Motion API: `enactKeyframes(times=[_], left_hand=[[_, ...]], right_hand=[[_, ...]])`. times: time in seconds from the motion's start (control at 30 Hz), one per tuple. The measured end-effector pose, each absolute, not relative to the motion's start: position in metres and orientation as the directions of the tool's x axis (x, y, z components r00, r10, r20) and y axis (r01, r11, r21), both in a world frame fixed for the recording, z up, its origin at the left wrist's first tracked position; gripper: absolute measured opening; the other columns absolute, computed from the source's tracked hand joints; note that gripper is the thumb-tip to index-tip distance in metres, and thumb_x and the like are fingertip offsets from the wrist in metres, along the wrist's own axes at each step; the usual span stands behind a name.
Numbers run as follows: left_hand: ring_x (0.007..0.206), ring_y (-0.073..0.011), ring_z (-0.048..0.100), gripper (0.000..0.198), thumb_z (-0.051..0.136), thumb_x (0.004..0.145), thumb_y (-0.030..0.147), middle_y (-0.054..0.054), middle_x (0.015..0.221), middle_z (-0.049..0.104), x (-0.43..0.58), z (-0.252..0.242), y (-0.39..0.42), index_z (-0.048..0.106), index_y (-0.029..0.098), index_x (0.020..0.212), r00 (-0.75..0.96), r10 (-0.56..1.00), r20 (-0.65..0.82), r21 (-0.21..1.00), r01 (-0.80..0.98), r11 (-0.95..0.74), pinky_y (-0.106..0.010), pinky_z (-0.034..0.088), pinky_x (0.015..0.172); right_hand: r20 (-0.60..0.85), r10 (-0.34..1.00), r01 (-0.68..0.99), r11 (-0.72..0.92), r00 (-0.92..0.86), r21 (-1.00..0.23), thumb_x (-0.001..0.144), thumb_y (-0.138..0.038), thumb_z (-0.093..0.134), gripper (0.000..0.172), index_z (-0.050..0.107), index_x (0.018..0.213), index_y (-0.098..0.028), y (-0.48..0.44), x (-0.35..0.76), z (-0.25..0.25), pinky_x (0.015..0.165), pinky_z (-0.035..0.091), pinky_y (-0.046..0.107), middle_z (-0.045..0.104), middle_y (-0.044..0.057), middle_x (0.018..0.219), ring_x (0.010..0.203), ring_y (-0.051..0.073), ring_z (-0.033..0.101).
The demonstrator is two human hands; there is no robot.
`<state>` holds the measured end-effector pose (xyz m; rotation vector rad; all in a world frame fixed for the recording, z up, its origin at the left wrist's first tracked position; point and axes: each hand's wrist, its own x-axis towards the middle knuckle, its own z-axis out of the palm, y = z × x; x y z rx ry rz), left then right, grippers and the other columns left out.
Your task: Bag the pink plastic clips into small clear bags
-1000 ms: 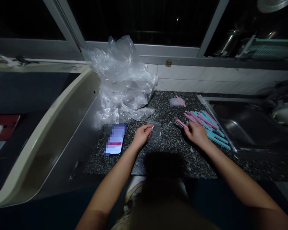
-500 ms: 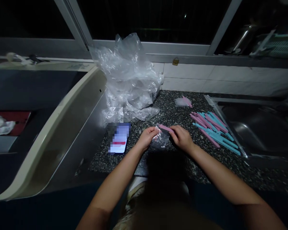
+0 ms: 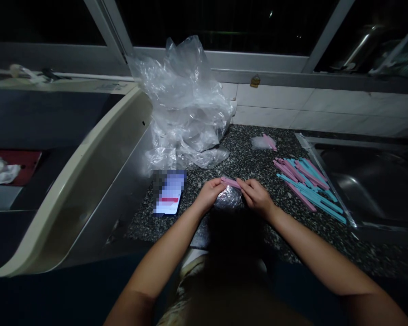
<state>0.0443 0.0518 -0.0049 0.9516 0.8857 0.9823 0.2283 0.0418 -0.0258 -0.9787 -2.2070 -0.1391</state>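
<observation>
My left hand (image 3: 209, 194) pinches the top edge of a small clear plastic bag (image 3: 228, 198) that rests on the dark speckled counter (image 3: 258, 226). My right hand (image 3: 257, 197) holds a pink stick (image 3: 230, 182) by one end, its other end lying across the bag's mouth by my left fingers. A loose pile of pink and blue sticks (image 3: 308, 181) lies to the right, near the sink edge. Farther back sits another small clear bag with pink sticks (image 3: 264, 142) in it.
A big heap of crumpled clear plastic (image 3: 187, 108) stands at the back against the window sill. A phone (image 3: 170, 192) lies on the counter at left. A steel sink (image 3: 367, 181) is at right, and a cream-edged appliance lid (image 3: 78, 172) at left.
My right hand left the stick pile carrying a pink stick and came over to the small bag held by my left hand. The bag has crumpled as both hands closed on it.
</observation>
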Motion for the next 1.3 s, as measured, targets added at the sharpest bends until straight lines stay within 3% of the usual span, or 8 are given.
enactKeyframes(times=[0.23,0.4,0.57,0.73,0.93,1.17,1.3], left_hand=[[0.047,-0.008,0.041,0.017,0.056,0.057,0.023,0.003,0.052,0.054,0.043,-0.008,0.054,0.065,0.012,0.067,0.323,0.937,-0.135,0.935,-0.27,0.228,-0.02,0.029,0.049],[0.05,-0.0102,0.045,0.027,0.059,0.064,0.04,0.0,0.054,0.057,0.044,-0.012,0.055,0.062,0.013,0.059,0.203,0.973,-0.108,0.927,-0.333,0.172,-0.022,0.032,0.05],[0.043,-0.009,0.041,0.046,0.057,0.065,0.058,0.001,0.045,0.051,0.045,-0.011,0.055,0.056,0.014,0.053,0.208,0.968,-0.139,0.944,-0.268,0.193,-0.023,0.029,0.047],[0.04,-0.0068,0.036,0.047,0.058,0.064,0.058,0.003,0.042,0.046,0.046,-0.013,0.058,0.05,0.015,0.048,0.178,0.977,-0.114,0.974,-0.175,0.145,-0.022,0.026,0.046],[0.039,-0.0072,0.035,0.046,0.055,0.069,0.057,0.004,0.041,0.044,0.046,-0.012,0.059,0.048,0.016,0.049,0.18,0.979,-0.09,0.982,-0.146,0.117,-0.022,0.025,0.044],[0.04,-0.0073,0.035,0.042,0.055,0.069,0.054,0.005,0.041,0.043,0.048,-0.012,0.059,0.051,0.015,0.053,0.152,0.986,-0.06,0.993,-0.092,0.075,-0.021,0.024,0.044],[0.041,-0.0078,0.036,0.038,0.056,0.071,0.049,0.005,0.042,0.043,0.05,-0.009,0.058,0.051,0.016,0.053,0.145,0.987,-0.07,0.992,-0.09,0.083,-0.021,0.025,0.044]], right_hand=[[0.693,0.553,0.655,0.74,-0.463,-0.153,0.086,-0.013,0.042,0.048,0.038,0.133,-0.02,0.04,0.227,-0.025,0.064,0.049,0.026,0.051,0.006,0.08,0.072,0.015,0.05],[0.696,0.548,0.659,0.738,-0.464,-0.143,0.085,-0.012,0.042,0.052,0.034,0.135,-0.023,0.039,0.227,-0.026,0.064,0.049,0.027,0.05,0.006,0.08,0.071,0.015,0.05],[0.692,0.554,0.67,0.73,-0.464,-0.135,0.085,-0.013,0.043,0.047,0.041,0.131,-0.021,0.039,0.224,-0.026,0.063,0.049,0.028,0.051,0.007,0.08,0.072,0.016,0.05],[0.685,0.562,0.676,0.724,-0.463,-0.138,0.085,-0.013,0.043,0.039,0.049,0.123,-0.018,0.037,0.222,-0.025,0.065,0.049,0.028,0.053,0.007,0.079,0.072,0.016,0.051],[0.668,0.612,0.66,0.713,-0.423,-0.236,0.086,-0.02,0.044,0.028,0.053,0.112,-0.015,0.037,0.218,-0.023,0.073,0.047,0.032,0.059,0.009,0.088,0.081,0.018,0.054],[0.666,0.625,0.826,0.564,-0.408,-0.023,0.082,-0.034,0.054,0.021,0.064,0.091,-0.019,0.037,0.215,-0.004,0.064,0.035,0.031,0.063,0.005,0.079,0.074,0.018,0.049],[0.7,0.589,0.807,0.59,-0.404,-0.031,0.081,-0.03,0.054,0.017,0.066,0.085,-0.018,0.039,0.215,-0.004,0.063,0.034,0.03,0.06,0.005,0.074,0.072,0.017,0.046]])
